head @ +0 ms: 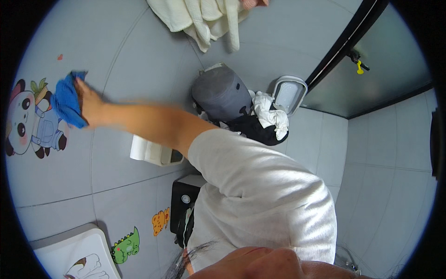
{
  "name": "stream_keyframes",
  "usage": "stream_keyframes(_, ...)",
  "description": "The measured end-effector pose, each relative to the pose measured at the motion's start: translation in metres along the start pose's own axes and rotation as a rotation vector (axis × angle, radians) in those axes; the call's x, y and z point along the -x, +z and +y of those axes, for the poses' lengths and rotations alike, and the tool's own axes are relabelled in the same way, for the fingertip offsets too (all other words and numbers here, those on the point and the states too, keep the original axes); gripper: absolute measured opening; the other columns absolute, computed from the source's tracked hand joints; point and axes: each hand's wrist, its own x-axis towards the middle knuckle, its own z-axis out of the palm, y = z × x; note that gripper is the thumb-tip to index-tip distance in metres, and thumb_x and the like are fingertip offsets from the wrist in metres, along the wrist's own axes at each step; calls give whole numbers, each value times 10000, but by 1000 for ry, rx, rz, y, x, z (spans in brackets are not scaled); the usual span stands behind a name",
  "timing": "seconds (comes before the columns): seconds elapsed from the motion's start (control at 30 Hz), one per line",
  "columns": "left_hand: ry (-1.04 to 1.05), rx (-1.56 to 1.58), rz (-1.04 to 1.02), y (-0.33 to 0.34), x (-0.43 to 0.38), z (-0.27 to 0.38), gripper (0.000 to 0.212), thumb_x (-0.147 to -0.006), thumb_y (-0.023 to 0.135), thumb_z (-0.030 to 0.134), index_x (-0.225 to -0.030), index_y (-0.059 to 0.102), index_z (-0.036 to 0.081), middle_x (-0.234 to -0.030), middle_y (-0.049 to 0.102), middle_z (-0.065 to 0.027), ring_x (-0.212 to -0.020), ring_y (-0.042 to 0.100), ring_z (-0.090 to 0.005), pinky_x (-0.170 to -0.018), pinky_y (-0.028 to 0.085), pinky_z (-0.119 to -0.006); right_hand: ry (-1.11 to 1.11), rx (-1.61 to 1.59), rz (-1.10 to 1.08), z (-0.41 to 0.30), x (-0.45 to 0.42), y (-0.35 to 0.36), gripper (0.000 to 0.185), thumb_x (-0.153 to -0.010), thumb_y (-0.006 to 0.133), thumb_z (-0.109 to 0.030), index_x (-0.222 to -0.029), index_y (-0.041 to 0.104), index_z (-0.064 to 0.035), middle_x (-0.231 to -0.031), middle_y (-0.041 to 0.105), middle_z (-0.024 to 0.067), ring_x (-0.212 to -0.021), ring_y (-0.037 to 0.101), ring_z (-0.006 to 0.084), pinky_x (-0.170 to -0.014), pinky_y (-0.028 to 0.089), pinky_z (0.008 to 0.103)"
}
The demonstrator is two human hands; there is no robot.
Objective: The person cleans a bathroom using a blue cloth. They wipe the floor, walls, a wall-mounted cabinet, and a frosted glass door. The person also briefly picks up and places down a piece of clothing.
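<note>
My right hand (91, 111) reaches out to the left on a stretched arm and grips a crumpled blue cloth (66, 101) against the grey tiled wall (115, 87). The cloth bulges beyond my fingers, and blur softens the forearm. Right beside the cloth is a panda sticker (45, 122), partly covered by it. Higher up sits a small heart sticker (60, 57). My left hand is out of view.
White towels (209, 21) hang at the top. A grey fabric hamper (223, 92), crumpled white cloth (268, 111) and a white washboard basin (291, 92) lie ahead. A frosted door (390, 69) stands right. A white paper roll (138, 148) sits below my forearm.
</note>
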Motion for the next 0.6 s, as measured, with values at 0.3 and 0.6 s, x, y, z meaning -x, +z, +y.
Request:
stream_keyframes(0.3,260,-288,2,17,-62,125,391,-953,578,230,-1269,554,1,-1210,614,-185,-1108,581,-335,-963,447,-391,-403,125,-303,-125,38,2,545,-843,464,-415,-1296,604,-145,-1388,534,61,-1443,251,321,-1202,43,502)
stream_keyframes(0.6,399,-339,-182,42,-84,157,372,-945,570,227,-1247,576,9,-1182,620,-199,-1096,577,-346,-968,439,-408,-435,131,-343,-119,38,-9,477,-880,423,-398,-1254,642,-197,-1363,556,-12,-1455,232,265,-1209,-2,485)
